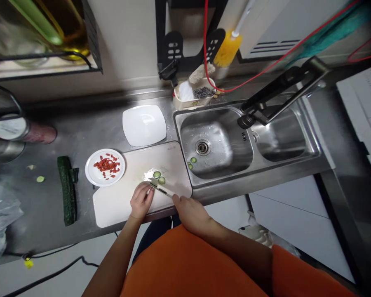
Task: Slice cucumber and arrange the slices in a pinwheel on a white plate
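Note:
My right hand (191, 212) is closed around the handle end of a slim knife (164, 191), whose blade slants left over the white cutting board (120, 210). At the knife's far end, my left hand (141, 201) is closed with its fingertips bent down to the board; what they hold, if anything, is hidden. Just beyond the blade lie two cucumber slices (159, 177) on a wet patch of the board. A white plate (89, 175) with small red pieces (107, 164) overlaps the board's left corner. Further left, a long dark green cucumber (67, 194) rests on the counter.
An empty white square dish (144, 123) stands behind the board. To the right is a steel sink (216, 165) with several cucumber slices (191, 161) and a black faucet (266, 99). A caddy (190, 103) sits behind it. A red cord (250, 80) hangs across; a plastic bag (3, 210) lies left.

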`<action>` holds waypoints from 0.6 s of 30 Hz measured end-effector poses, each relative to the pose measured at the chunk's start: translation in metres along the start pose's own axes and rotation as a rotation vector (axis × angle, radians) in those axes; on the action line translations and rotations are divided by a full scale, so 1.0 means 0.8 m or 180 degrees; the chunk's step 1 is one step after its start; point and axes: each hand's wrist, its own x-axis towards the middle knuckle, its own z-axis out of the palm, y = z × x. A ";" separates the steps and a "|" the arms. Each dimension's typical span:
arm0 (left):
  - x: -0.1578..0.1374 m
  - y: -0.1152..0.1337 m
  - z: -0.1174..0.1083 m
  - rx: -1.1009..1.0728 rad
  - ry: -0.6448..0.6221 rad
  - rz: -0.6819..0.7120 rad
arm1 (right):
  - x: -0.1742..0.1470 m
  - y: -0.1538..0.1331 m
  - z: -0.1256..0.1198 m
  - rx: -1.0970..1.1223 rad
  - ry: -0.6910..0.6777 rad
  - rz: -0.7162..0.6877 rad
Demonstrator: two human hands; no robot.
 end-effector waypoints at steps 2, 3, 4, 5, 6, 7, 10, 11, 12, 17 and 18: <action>0.000 0.000 0.000 0.0009 0.0005 0.0019 | -0.001 -0.001 -0.001 0.0005 -0.0016 0.0004; 0.000 0.001 0.000 0.0014 0.0012 0.0031 | -0.001 -0.001 -0.002 0.0010 -0.0028 0.0007; 0.000 0.001 0.000 0.0021 0.0022 0.0039 | -0.001 -0.001 -0.003 0.0017 -0.0041 0.0013; 0.000 0.001 0.000 0.0027 0.0036 0.0045 | -0.001 -0.002 -0.003 0.0029 -0.0056 0.0017; 0.000 0.001 0.000 0.0034 0.0046 0.0052 | -0.001 -0.002 -0.003 0.0043 -0.0067 0.0019; 0.000 0.001 0.000 0.0041 0.0050 0.0058 | -0.001 -0.002 -0.003 0.0058 -0.0066 0.0023; 0.001 0.002 0.000 0.0041 0.0049 0.0076 | 0.001 -0.001 -0.001 0.0083 -0.0048 0.0035; 0.001 0.001 0.000 0.0033 0.0048 0.0078 | 0.001 -0.001 0.000 0.0078 -0.0044 0.0039; 0.001 0.001 0.000 0.0024 0.0052 0.0073 | 0.002 -0.001 0.001 0.0070 -0.0031 0.0040; 0.001 0.001 0.000 -0.0016 0.0063 0.0054 | 0.004 -0.001 0.001 0.0055 -0.0002 0.0021; 0.001 0.001 0.000 -0.0010 0.0066 0.0047 | 0.004 0.000 0.001 0.0059 -0.0017 0.0015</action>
